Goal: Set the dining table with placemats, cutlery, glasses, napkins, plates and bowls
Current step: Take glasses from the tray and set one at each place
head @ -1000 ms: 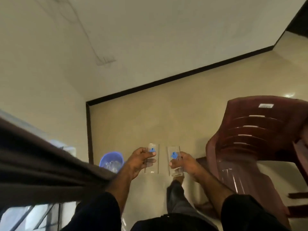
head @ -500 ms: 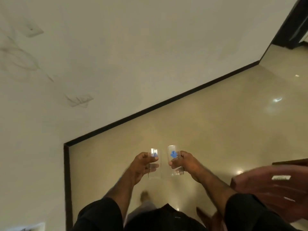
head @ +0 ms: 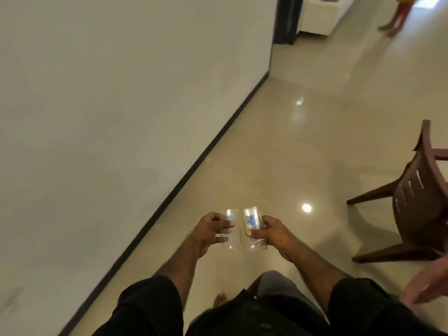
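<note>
Two clear drinking glasses with blue prints are carried upright side by side over the floor, almost touching. My left hand [head: 213,230] grips the left glass [head: 231,243], fingers curled round its side. My right hand [head: 269,232] holds the right glass [head: 253,215] the same way, thumb on its front. No dining table is in view.
A cream wall [head: 121,117] with a dark skirting runs along the left. A brown plastic chair [head: 417,204] stands at the right on the glossy beige floor [head: 303,154]. Far ahead are a dark doorway [head: 287,18], a white unit [head: 322,15] and another person's legs [head: 397,18].
The view has swung right, from a wall corner to a long passage. Both hands keep the glasses in the same grip, now closer together. The chair now sits at the right edge.
</note>
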